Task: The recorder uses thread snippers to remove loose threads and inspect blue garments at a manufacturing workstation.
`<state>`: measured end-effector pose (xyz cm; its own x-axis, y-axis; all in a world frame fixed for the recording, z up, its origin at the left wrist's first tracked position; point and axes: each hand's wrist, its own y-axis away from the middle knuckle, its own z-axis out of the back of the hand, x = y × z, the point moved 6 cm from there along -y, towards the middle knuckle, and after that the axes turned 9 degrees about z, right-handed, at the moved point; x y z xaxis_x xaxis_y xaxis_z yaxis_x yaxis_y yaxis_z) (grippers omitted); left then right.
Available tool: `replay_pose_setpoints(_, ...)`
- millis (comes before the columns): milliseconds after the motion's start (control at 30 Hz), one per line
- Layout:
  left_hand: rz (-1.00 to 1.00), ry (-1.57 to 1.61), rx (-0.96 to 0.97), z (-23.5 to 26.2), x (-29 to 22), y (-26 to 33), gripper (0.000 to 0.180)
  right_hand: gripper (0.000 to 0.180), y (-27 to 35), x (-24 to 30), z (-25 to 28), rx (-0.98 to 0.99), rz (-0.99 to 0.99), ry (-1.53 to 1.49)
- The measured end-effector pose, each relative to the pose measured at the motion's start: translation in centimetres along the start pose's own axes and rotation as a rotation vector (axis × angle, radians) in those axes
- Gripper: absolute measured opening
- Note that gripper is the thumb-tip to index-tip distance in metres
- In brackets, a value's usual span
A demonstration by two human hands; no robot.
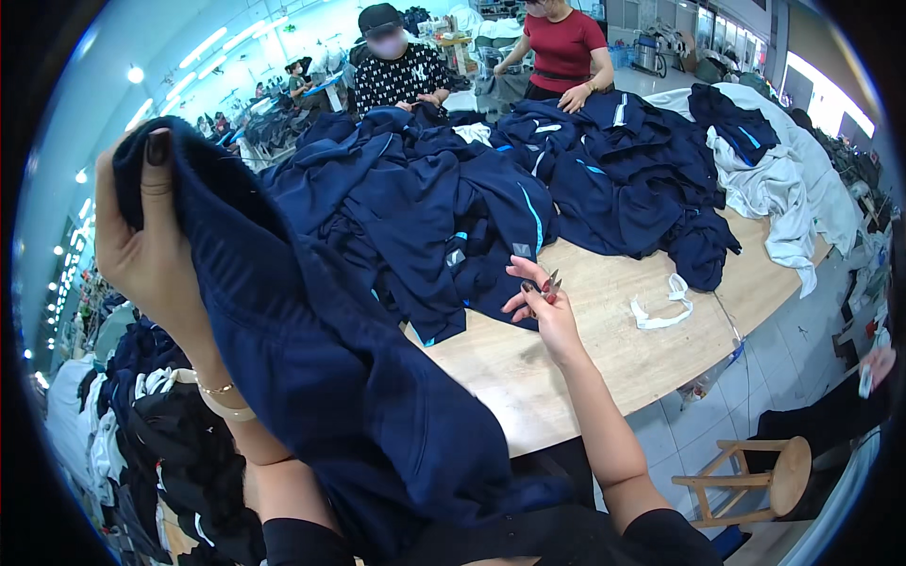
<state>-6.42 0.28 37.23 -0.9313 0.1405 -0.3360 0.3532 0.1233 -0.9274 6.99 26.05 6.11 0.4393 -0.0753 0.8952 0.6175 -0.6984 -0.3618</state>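
Note:
Raised at the left, my left hand (151, 255) grips a navy garment (368, 368) by its gathered elastic opening, thumb inside the edge and fingers outside. From there the garment hangs down across my forearm toward my lap. Over the wooden table (491, 387), my right hand (559, 325) has its fingers curled around small thread snips (549, 285) with red on them. The tips of the snips point up, apart from the garment. Just beyond that hand lies a large heap of navy garments (406, 198) with light blue trim.
Another navy pile (632, 189) and white cloth (783, 189) cover the table's far right. A white strip (665, 307) lies nearer. Two people stand across the table, hands at the cloth. A wooden stool (755, 481) is at lower right; dark garments (179, 453) are heaped at left.

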Motion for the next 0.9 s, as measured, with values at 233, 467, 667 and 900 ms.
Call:
replay_pose_setpoints(233, 0.005, -0.17, 0.56, -4.8, -1.1, 2.3, 0.026, 0.025, 0.2, 4.9, -3.2, 0.208, 0.097, -0.124)
replay_pose_setpoints(467, 0.321, 0.02, 0.847, -8.4, 2.4, 4.0, 0.024, 0.026, -0.6, 13.2, -5.3, 0.255, 0.367, -0.004)
replay_pose_setpoints(667, 0.499, 0.252, 0.857, -7.6, 3.7, 3.7, 0.023, 0.011, -2.8, 12.1, -5.1, 0.087, 0.444, 0.245)
replay_pose_setpoints(900, 0.653, 0.32, 0.704, -5.3, 6.2, 2.3, 0.03, 0.033, -0.8, 10.1, -6.7, 0.255, 0.474, 0.877)
